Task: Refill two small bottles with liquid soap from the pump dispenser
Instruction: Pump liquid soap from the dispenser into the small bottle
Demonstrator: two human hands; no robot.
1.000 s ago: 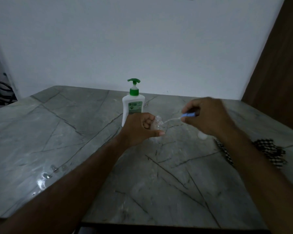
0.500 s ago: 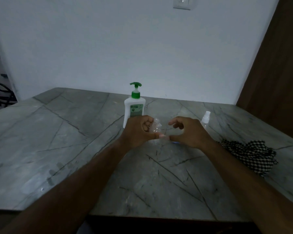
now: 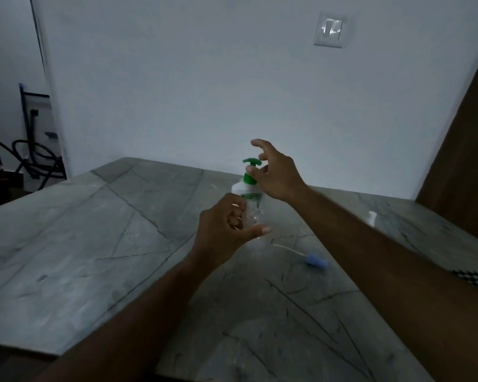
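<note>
A white pump dispenser (image 3: 242, 188) with a green pump head stands on the grey marble table (image 3: 100, 238). My left hand (image 3: 226, 232) grips a small clear bottle (image 3: 253, 213) just in front of the dispenser. My right hand (image 3: 273, 172) hovers with fingers spread right beside the green pump head, holding nothing. A blue spray cap with a thin white tube (image 3: 313, 260) lies on the table to the right of the clear bottle. A second small white bottle (image 3: 371, 217) stands at the far right, partly hidden by my right forearm.
A black-and-white checked cloth (image 3: 472, 279) lies at the table's right edge. A white wall with a light switch (image 3: 330, 30) is behind the table, a brown wooden panel (image 3: 469, 150) at the right. Dark cables and a stand (image 3: 31, 158) sit off the left.
My right hand put the blue spray cap down on the table and rose to the green pump head. My left hand carried the clear bottle up towards the dispenser. The camera tilted up.
</note>
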